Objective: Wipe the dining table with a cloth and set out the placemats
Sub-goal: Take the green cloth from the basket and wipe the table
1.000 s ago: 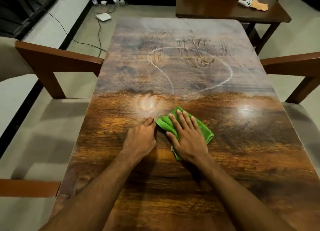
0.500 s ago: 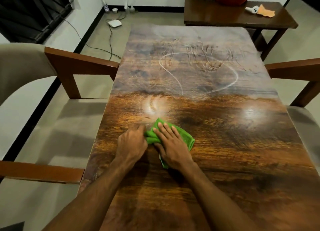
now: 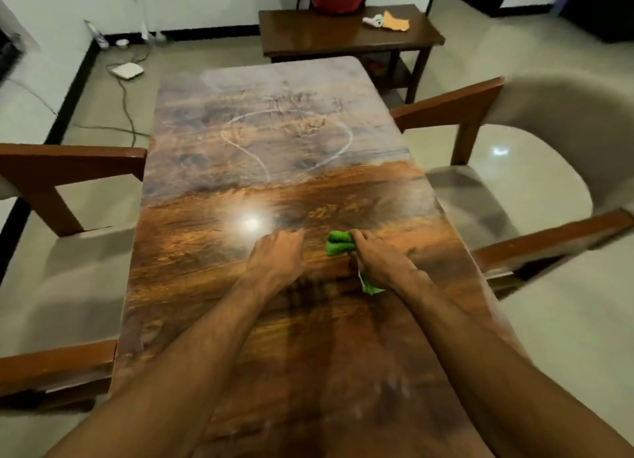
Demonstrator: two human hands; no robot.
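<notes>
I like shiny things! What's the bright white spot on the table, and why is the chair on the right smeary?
Head view: the spot is light glaring off the glossy table; the chair is motion-blurred, unlike the sharper cloth.
</notes>
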